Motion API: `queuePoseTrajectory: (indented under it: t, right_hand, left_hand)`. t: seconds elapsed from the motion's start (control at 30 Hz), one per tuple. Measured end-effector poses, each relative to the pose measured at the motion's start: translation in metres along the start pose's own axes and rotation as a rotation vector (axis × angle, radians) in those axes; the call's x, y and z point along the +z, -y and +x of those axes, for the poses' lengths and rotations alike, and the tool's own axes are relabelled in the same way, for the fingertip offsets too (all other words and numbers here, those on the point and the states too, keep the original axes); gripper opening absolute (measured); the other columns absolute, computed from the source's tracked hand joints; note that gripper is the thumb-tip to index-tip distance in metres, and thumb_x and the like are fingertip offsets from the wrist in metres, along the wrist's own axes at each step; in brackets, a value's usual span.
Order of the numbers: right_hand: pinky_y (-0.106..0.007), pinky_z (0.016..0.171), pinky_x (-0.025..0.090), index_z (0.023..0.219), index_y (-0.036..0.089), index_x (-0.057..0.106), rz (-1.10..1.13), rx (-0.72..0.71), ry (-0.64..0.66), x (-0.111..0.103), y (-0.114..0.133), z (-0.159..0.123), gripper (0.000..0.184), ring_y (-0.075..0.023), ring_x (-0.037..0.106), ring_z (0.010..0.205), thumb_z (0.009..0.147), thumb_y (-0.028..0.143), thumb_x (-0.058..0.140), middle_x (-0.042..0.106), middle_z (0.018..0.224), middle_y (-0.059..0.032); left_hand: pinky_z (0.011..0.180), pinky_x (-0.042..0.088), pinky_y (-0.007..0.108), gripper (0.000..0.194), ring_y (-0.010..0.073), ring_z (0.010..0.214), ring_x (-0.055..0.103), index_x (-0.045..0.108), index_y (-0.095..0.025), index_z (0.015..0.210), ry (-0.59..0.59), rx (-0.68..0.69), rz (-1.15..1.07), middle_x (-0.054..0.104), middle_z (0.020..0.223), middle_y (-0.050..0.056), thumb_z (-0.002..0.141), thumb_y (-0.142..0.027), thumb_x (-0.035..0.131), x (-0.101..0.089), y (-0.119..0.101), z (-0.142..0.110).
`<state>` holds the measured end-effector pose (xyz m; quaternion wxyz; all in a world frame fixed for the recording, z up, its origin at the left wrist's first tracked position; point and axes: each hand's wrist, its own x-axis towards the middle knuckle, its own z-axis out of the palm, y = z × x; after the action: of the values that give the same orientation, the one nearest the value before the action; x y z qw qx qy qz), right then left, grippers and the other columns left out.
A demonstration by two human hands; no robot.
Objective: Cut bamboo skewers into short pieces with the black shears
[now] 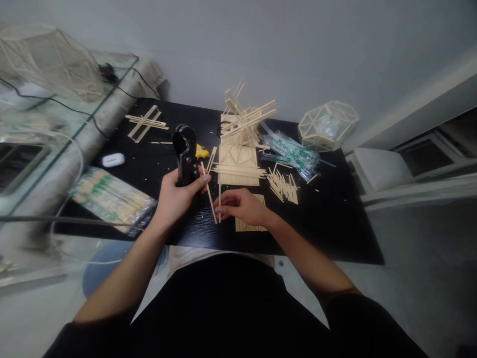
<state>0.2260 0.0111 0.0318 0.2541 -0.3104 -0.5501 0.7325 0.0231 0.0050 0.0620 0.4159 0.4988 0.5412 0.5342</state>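
Left hand (pixel 173 196) grips black curved-head hand tool (pixel 187 164) plus slim pale wooden stick (pixel 209 193); right hand (pixel 244 205) pinches second slim pale wooden stick (pixel 219 193). Both sticks 5 o'clock from tool. Probably pairing up sticks; next move calls for steady fingertips.

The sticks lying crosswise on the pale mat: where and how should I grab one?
Probably pinch a right end, coming from the right: the crosswise sticks are slender and their ends jut past the edge of the mat. The left ends lie nearer the black tool in the left hand.
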Motion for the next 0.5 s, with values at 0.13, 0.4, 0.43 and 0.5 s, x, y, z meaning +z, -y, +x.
queuePoseTrajectory:
  t: [0.13,0.4,0.43,0.5]
  right_hand:
    - [-0.032,0.079,0.058,0.094,0.017,0.070,-0.089,-0.053,-0.050,-0.001,-0.002,0.000,0.015,-0.0141,0.070,0.076,0.090,0.031,0.074,0.073,0.084,-0.0030]
    - [-0.026,0.060,0.036,0.087,0.017,0.070,-0.384,-0.041,-0.149,0.017,0.009,-0.008,0.022,-0.0104,0.043,0.060,0.093,0.038,0.070,0.048,0.065,0.0059]
    - [-0.026,0.059,0.034,0.084,0.017,0.069,-0.379,-0.039,-0.160,0.019,0.010,-0.009,0.022,-0.0100,0.041,0.059,0.090,0.038,0.074,0.046,0.063,0.0069]
    - [-0.026,0.059,0.033,0.081,0.017,0.069,-0.344,-0.032,-0.170,0.023,0.010,-0.008,0.022,-0.0096,0.038,0.057,0.086,0.037,0.077,0.043,0.060,0.0081]
  left_hand:
    - [0.066,0.050,0.028,0.025,0.0132,0.062,0.059,0.072,-0.018,0.084,-0.022,0.018,-0.001,0.067,0.075,0.000,0.077,-0.038,0.085,-0.002,0.000,0.001]
    - [0.067,0.050,0.028,0.024,0.0141,0.062,0.059,0.072,-0.018,0.083,-0.031,0.003,0.010,0.066,0.069,-0.001,0.078,-0.038,0.085,-0.001,-0.004,0.001]
    - [0.067,0.050,0.028,0.024,0.0139,0.062,0.059,0.072,-0.018,0.083,-0.029,0.002,0.004,0.066,0.070,-0.001,0.078,-0.038,0.085,-0.001,-0.004,0.000]
    - [0.066,0.050,0.028,0.025,0.0137,0.061,0.059,0.072,-0.018,0.084,-0.025,0.004,-0.003,0.066,0.071,-0.001,0.078,-0.038,0.085,-0.002,-0.004,0.000]
